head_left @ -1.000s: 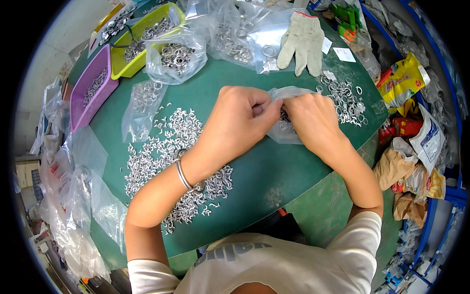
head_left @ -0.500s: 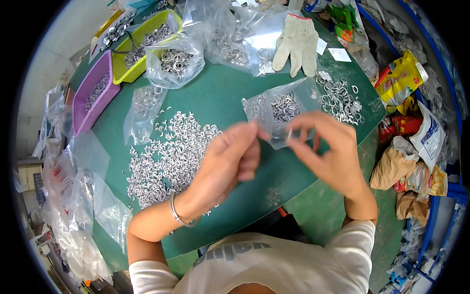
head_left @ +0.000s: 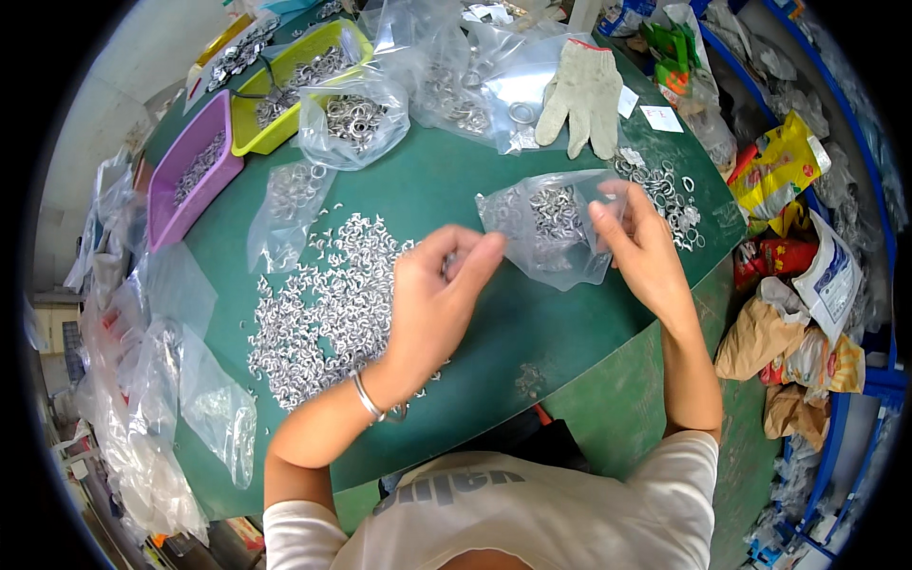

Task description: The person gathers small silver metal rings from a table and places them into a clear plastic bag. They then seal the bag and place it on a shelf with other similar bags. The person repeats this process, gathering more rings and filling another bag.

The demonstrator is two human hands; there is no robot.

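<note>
My left hand (head_left: 439, 290) hovers over the table between the heap of small curved metal pieces (head_left: 328, 309) and a clear plastic bag (head_left: 570, 271). Its fingers are curled, with thumb and forefinger pointing right; a bit of grey shows inside the curl, too small to name. Metal parts (head_left: 556, 211) lie inside the bag. At the bag's right edge, my right hand (head_left: 638, 249) has its thumb and fingers bent round the plastic. Just beyond that hand is a pile of loose metal rings (head_left: 686, 214).
At the far left stand a purple tray (head_left: 163, 214) and a yellow-green tray (head_left: 249, 141) of metal parts. Beside them are an open bag of rings (head_left: 356, 119) and a flat clear bag (head_left: 285, 223). A knitted glove (head_left: 581, 100) lies at the back. Empty plastic bags (head_left: 214, 418) hang over the left edge.
My right hand has moved up and right, from the bag's front to its right edge. My left hand has drawn back slightly to the left, away from the bag.
</note>
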